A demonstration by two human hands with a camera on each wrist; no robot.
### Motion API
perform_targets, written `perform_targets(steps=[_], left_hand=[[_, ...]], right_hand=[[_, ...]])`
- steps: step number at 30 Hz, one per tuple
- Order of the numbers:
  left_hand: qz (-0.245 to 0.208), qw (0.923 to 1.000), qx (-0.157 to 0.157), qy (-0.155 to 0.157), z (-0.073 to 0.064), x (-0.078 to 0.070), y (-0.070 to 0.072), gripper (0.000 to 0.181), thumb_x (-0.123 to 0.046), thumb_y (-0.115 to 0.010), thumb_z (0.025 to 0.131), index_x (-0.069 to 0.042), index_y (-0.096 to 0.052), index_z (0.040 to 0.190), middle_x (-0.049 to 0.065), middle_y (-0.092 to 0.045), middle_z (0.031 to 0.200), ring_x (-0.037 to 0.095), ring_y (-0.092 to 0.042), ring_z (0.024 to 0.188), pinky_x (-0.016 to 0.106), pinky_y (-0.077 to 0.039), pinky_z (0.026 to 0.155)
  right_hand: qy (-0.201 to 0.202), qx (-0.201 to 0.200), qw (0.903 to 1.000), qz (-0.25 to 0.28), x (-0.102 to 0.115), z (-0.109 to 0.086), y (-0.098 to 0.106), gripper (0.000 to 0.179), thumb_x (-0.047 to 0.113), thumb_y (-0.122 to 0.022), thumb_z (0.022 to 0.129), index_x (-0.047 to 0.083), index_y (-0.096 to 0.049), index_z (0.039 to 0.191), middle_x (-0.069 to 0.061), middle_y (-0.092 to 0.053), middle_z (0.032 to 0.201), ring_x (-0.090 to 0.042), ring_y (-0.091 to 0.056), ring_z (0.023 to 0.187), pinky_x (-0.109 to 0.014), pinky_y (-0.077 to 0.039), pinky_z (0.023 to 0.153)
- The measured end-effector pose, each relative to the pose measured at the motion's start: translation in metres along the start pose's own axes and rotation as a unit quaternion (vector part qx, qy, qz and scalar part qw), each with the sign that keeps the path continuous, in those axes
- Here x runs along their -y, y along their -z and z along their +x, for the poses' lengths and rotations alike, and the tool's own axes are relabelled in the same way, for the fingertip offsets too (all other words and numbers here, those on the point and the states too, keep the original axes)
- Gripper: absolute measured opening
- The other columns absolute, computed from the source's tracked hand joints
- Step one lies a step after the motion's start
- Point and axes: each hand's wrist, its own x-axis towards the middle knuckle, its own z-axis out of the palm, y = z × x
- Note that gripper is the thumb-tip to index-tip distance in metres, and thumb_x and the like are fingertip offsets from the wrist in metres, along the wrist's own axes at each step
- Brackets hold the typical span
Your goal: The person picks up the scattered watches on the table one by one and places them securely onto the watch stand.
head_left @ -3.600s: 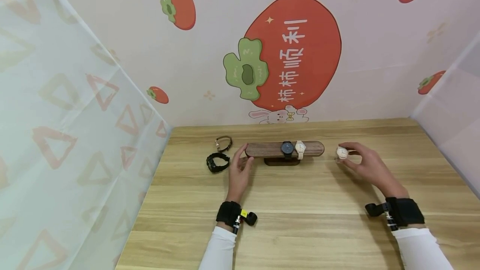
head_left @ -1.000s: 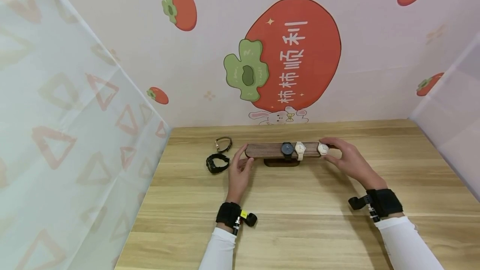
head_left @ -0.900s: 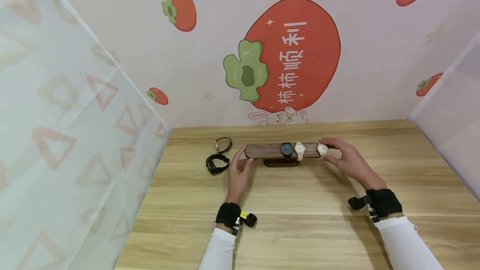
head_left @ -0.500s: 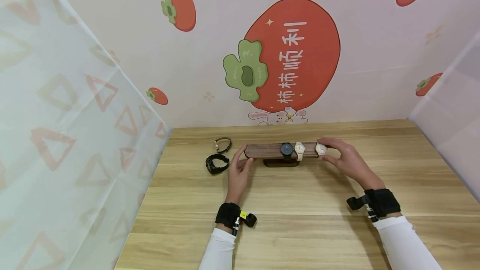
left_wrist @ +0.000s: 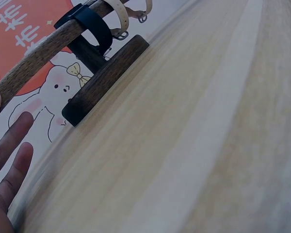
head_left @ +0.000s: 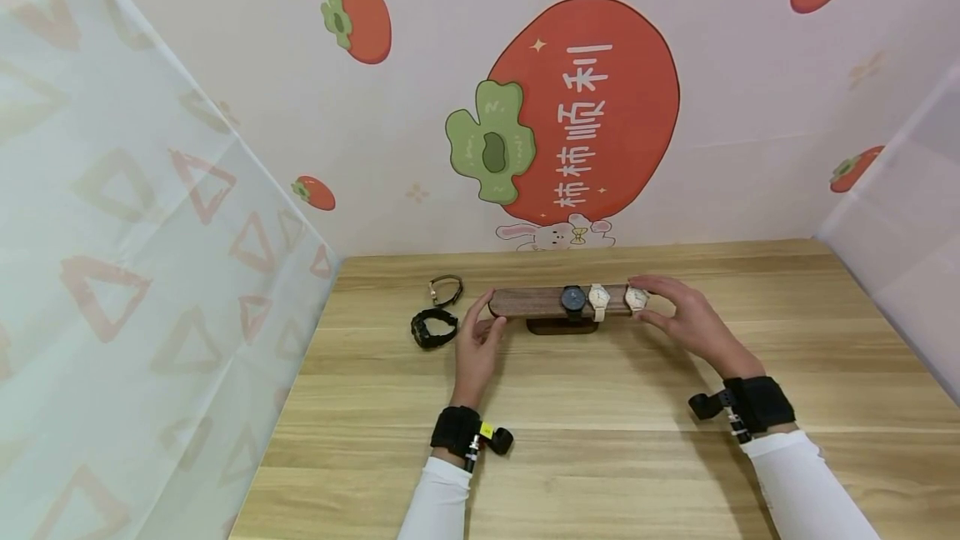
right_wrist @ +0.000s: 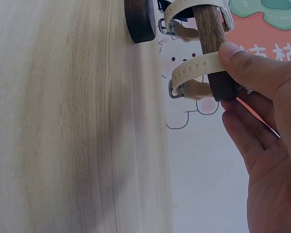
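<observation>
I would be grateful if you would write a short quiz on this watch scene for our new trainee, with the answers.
1. How many watches encircle the wooden display bar?
2. True or false: the left hand holds the chunky black watch.
3. What does the right hand pinch?
A) the dark-faced watch
B) the outer cream-strapped watch
C) the stand's base

Key
1. Three: the dark-faced watch, the inner cream-strapped watch and the outer cream-strapped watch.
2. False: the left hand holds the bar's left end; the chunky black watch rests on the table.
3. B.
</observation>
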Motion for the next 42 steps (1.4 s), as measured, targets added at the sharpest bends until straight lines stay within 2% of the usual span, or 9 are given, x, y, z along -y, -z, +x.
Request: perform_targets(steps=[6, 11, 17, 26, 36, 42], left_hand=[[-0.004, 1.0, 0.003, 0.0, 0.0, -0.002, 0.0, 0.053, -0.021, -0.066, 0.107, -0.024, -0.053, 0.158, 0.001, -0.051, 0.163, 0.032, -0.072, 0.114, 0.026, -0.057, 0.09], [-0.006, 1.0, 0.003, 0.001, 0.0, -0.001, 0.001, 0.053, -0.023, -0.066, 0.107, -0.026, -0.053, 0.158, 0.0, -0.053, 0.161, 0.033, -0.073, 0.113, 0.026, -0.057, 0.089], [-0.01, 0.9999, 0.002, 0.005, 0.0, -0.001, 0.0, 0.054, -0.023, -0.067, 0.106, -0.021, -0.052, 0.159, -0.003, -0.052, 0.161, 0.034, -0.073, 0.112, 0.025, -0.056, 0.087], [-0.02, 0.9998, 0.001, 0.002, 0.001, -0.001, 0.0, 0.053, -0.019, -0.067, 0.106, -0.021, -0.053, 0.158, 0.0, -0.052, 0.162, 0.037, -0.073, 0.113, 0.025, -0.055, 0.087], [-0.02, 0.9998, 0.005, 0.009, 0.0, -0.003, 0.001, 0.054, -0.022, -0.067, 0.106, -0.026, -0.052, 0.158, -0.003, -0.053, 0.16, 0.036, -0.073, 0.112, 0.024, -0.055, 0.085], [-0.026, 0.9996, 0.004, 0.009, 0.001, -0.003, 0.001, 0.054, -0.02, -0.067, 0.106, -0.02, -0.052, 0.159, -0.003, -0.053, 0.16, 0.037, -0.073, 0.111, 0.023, -0.054, 0.083]], right_hand=[[0.005, 0.002, 1.0, 0.005, 0.0, 0.0, -0.003, 0.059, 0.004, -0.088, 0.085, 0.004, -0.068, 0.141, -0.018, -0.068, 0.143, -0.04, -0.061, 0.133, -0.057, -0.05, 0.107], [-0.001, 0.005, 0.9999, 0.013, 0.0, 0.001, -0.006, 0.06, 0.003, -0.088, 0.086, 0.005, -0.067, 0.142, -0.019, -0.067, 0.144, -0.042, -0.061, 0.133, -0.059, -0.05, 0.108], [0.0, 0.004, 0.9999, 0.015, 0.003, 0.002, -0.007, 0.06, 0.002, -0.088, 0.086, 0.004, -0.067, 0.141, -0.019, -0.067, 0.144, -0.042, -0.062, 0.133, -0.059, -0.05, 0.108], [0.002, 0.005, 0.9999, 0.015, 0.004, 0.004, -0.008, 0.059, 0.003, -0.088, 0.086, 0.004, -0.067, 0.141, -0.018, -0.067, 0.143, -0.041, -0.062, 0.133, -0.057, -0.05, 0.107], [-0.001, 0.006, 0.9999, 0.014, 0.003, 0.005, -0.011, 0.058, 0.005, -0.087, 0.087, 0.006, -0.067, 0.142, -0.018, -0.067, 0.144, -0.041, -0.061, 0.134, -0.058, -0.051, 0.108], [0.002, 0.003, 0.9999, 0.014, 0.004, 0.006, -0.011, 0.058, 0.005, -0.087, 0.087, 0.006, -0.068, 0.141, -0.019, -0.067, 0.142, -0.042, -0.059, 0.133, -0.062, -0.05, 0.108]])
